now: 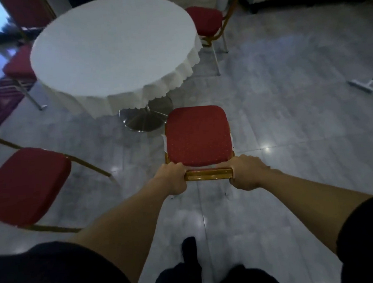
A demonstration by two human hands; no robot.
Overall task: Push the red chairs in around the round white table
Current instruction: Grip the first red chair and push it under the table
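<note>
- Nearest: dark sleeves at both lower corners, bare forearms reaching forward, one dark shoe [189, 247] on the grey tiled floor [288, 125].
- Left hand [172, 179] closed around the left end of the gold top rail [208, 174] of a red chair [197, 135]; fingers wrapped over the rail's corner.
- Right hand [246, 172] closed around the right end of the same rail, knuckles up.
- Gripped chair directly ahead of both hands, seat pointing away, front edge near the metal pedestal base [145, 119] but outside the tablecloth hem, not tucked under.
- Second red chair [28, 184] at near left, well apart from the hands, standing clear of the table.
- Round white table [113, 43] beyond, left of centre, covered by a scalloped white cloth.
- Third red chair [18, 64] at the table's left edge, seat partly under the cloth.
- Fourth red chair [206, 20] at the table's far right, seat just beside the rim.
- Red chair back [26, 13] behind the table, blurred.
- White flat mop head [362, 85] on the floor, far right.
</note>
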